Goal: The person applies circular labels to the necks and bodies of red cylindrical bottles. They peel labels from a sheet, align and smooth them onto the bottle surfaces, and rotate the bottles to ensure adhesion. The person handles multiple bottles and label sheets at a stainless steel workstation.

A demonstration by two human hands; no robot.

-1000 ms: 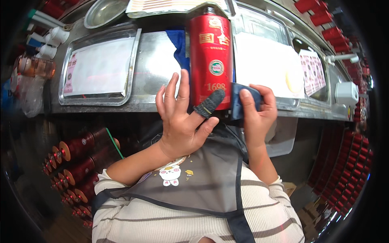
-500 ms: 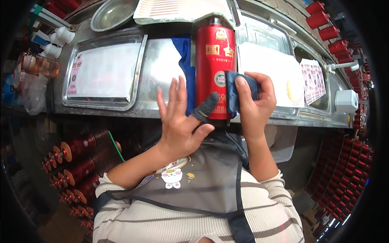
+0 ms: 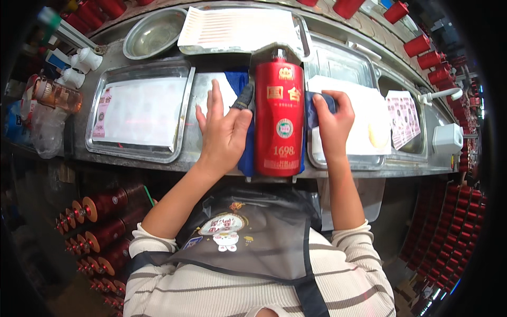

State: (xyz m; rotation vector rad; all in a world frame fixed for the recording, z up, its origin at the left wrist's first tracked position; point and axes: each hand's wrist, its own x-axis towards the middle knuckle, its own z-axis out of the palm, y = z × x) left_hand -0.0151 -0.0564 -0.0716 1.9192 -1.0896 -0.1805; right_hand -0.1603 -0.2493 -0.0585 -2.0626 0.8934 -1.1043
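Observation:
A red bottle (image 3: 279, 119) with gold markings and a round green-and-white emblem lies on its back, its dark neck pointing away from me. Under it a blue cloth (image 3: 246, 158) shows along the sides. My left hand (image 3: 219, 129) is beside the bottle's left side, fingers spread. Its index finger wears a dark finger cot (image 3: 243, 98), whose tip is at the bottle's upper left edge. On the other side, my right hand (image 3: 336, 124) pinches a folded dark blue cloth pad (image 3: 312, 117) close to the bottle's right edge; whether they touch is unclear.
Metal trays with white printed sheets flank the bottle: one left (image 3: 140, 113), one right (image 3: 346, 161). A round metal bowl (image 3: 153, 39) and a tray of label strips (image 3: 237, 29) stand behind. A sink (image 3: 420, 140) is far right. Red bottles fill racks (image 3: 443, 238) on both sides.
My left hand has moved off the bottle's lower front to its left side. The right hand's pad has shifted off the bottle's front to its right edge.

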